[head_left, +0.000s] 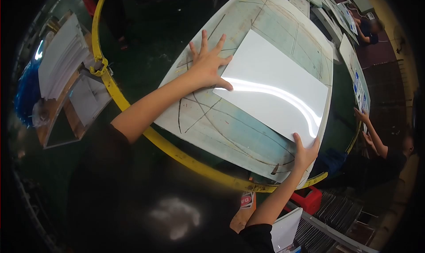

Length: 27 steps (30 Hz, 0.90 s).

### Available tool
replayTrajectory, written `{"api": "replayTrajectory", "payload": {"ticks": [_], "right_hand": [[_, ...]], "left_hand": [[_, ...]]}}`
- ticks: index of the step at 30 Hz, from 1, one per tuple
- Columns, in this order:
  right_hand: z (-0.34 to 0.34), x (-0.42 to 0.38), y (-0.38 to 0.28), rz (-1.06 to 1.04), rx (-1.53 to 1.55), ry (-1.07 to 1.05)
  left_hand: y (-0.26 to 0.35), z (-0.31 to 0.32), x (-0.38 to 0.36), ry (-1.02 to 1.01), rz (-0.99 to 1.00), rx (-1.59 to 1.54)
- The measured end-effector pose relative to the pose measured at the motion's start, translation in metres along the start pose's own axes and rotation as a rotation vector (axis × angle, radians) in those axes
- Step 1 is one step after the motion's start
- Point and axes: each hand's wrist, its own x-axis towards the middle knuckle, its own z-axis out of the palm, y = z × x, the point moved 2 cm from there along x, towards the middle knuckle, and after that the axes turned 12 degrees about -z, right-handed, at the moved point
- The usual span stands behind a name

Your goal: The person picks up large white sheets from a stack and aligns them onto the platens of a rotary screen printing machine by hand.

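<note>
A glossy white rectangular sheet [274, 75] lies on a pale, rounded work board [199, 115] marked with dark scratches and lines. My left hand [208, 64] is open at the sheet's left end. Its fingers are spread over the board and the thumb tip touches the sheet's edge. At the opposite lower corner, my right hand [305, 154] grips the sheet, thumb and forefinger against its edges. The other fingers of this hand are hidden. A bright curved reflection runs across the sheet.
A yellow curved rail [170, 151] passes around the board on my side. White sheets [64, 62] are stacked at the left. A red object [307, 200] and a dark ribbed rack [334, 213] stand at lower right. Two people work at the right, one reaching with bare hands [365, 120].
</note>
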Motion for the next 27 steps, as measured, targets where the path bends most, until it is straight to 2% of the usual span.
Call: {"api": "replayTrajectory", "payload": {"ticks": [6, 12, 15, 18, 21, 27], "right_hand": [[0.006, -0.002, 0.016, -0.011, -0.053, -0.009], [0.007, -0.004, 0.010, 0.033, -0.014, -0.023], [0.007, -0.005, 0.011, 0.044, -0.006, -0.034], [0.008, -0.006, 0.010, 0.058, 0.002, -0.050], [0.009, -0.005, 0.007, 0.070, -0.024, -0.047], [0.012, -0.002, 0.019, 0.066, -0.061, -0.060]], "left_hand": [[0.005, -0.005, -0.003, -0.019, -0.035, 0.070], [0.002, -0.001, -0.002, 0.050, 0.021, 0.061], [0.005, -0.005, -0.003, 0.006, -0.024, 0.086], [0.011, -0.006, -0.010, 0.075, -0.083, 0.067], [0.015, -0.009, -0.015, 0.052, -0.124, 0.081], [0.016, -0.011, -0.015, 0.062, -0.104, 0.102]]}}
